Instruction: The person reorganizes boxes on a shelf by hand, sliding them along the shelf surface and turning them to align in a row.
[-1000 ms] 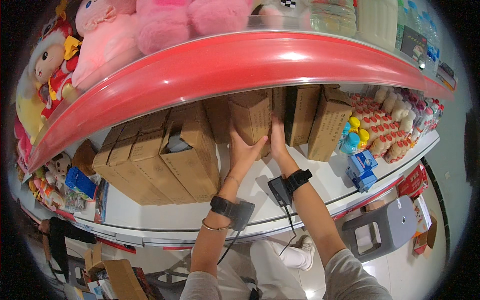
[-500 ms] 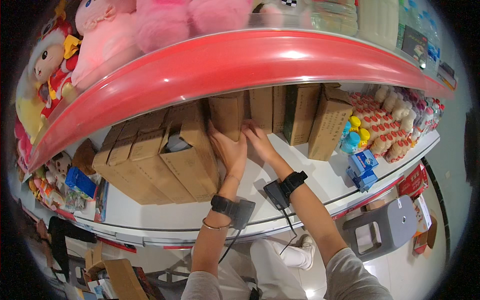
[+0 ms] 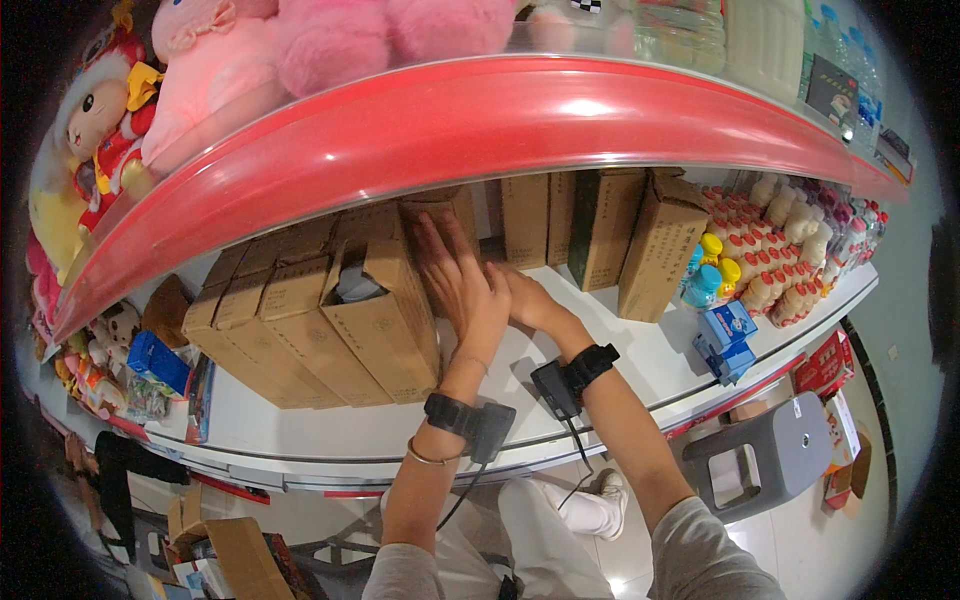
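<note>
My left hand [image 3: 468, 290] lies with fingers stretched out against the face of a brown cardboard box [image 3: 445, 208] under the shelf edge. That box stands beside the end of a row of similar cardboard boxes [image 3: 340, 335], one of which has a torn opening at its top. Close against the left hand is my right hand [image 3: 540, 303], near the box's lower right side. The left hand covers most of its fingers, so its grip does not show. Both wrists wear black straps with small cabled devices.
More upright cardboard boxes [image 3: 655, 250] stand to the right. Beyond them are small bottles [image 3: 775, 270] and blue cartons [image 3: 725, 335]. A red shelf edge [image 3: 480, 115] overhangs the white shelf [image 3: 490, 420]. Plush toys [image 3: 215, 80] sit above; a grey stool [image 3: 770, 455] stands below right.
The box between my hands has moved left and back, toward the row. My left hand has gone from gripping its side to lying flat on it; the right hand has shifted nearer the left.
</note>
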A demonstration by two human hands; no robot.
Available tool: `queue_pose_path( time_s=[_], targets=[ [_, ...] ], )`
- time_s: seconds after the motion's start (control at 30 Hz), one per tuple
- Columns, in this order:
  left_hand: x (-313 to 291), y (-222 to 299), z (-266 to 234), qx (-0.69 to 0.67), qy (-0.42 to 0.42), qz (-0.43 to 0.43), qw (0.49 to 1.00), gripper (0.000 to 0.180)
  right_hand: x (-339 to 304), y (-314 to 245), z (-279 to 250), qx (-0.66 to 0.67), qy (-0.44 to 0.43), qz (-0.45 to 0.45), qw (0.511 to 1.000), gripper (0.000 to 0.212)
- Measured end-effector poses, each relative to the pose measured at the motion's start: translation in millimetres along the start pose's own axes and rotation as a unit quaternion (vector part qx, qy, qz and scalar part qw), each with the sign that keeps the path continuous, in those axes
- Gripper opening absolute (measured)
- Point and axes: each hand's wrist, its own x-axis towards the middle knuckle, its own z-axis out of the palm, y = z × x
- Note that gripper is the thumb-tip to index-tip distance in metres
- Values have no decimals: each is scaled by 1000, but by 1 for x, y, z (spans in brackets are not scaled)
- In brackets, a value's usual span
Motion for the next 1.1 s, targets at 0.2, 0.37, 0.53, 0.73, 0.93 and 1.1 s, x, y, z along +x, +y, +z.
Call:
queue_pose_path(
  time_s=[0.2, 0.37, 0.53, 0.73, 0.93, 1.1],
  targets=[
    [0, 0, 0, -12, -5, -10, 1000, 78, -8, -12, 0, -19, -45, -64, 997, 70],
    [-1, -1, 0, -24, -2, -5, 1000, 78, -8, -23, 0, -118, -6, -29, 993, 67],
    [-1, -1, 1, -13, -9, -3, 1000, 78, -5, -15, 8, -116, 24, -23, 993, 62],
    [1, -9, 4, 25, -36, 1, 999, 79, 9, 28, 20, -27, 50, -196, 979, 57],
    [1, -14, 5, 32, -50, 0, 998, 80, 6, -4, 4, -4, 72, 27, 997, 38],
    [-1, -11, 5, 19, -27, -2, 999, 76, 13, 4, -5, -21, 295, 93, 951, 38]
  ],
)
